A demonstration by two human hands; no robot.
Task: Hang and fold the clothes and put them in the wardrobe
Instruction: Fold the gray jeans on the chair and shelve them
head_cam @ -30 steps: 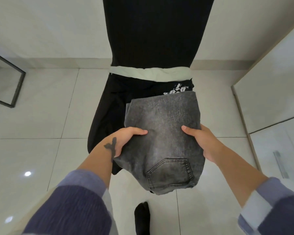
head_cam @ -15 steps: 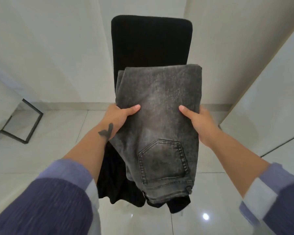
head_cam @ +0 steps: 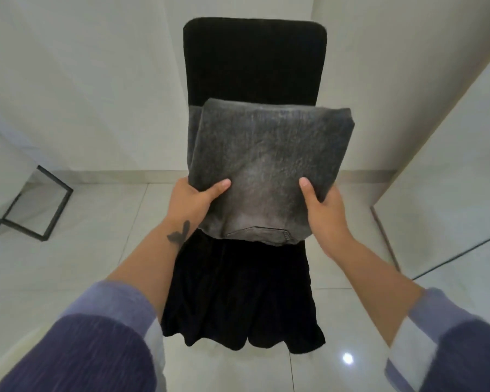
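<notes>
Both hands, left hand [head_cam: 193,198] and right hand [head_cam: 324,206], grip my folded grey washed-denim jeans [head_cam: 266,165]; folding looks done, wardrobe placement remains.

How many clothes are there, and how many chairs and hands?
Clothes: 2, the folded grey jeans and a black garment draped on the seat
Chairs: 1, the black chair
Hands: 2, left hand, right hand
Total: 5

No legible text, brand, number or sign anywhere (only a small dark tab on the folded grey jeans [head_cam: 266,165], too blurred to read).
</notes>
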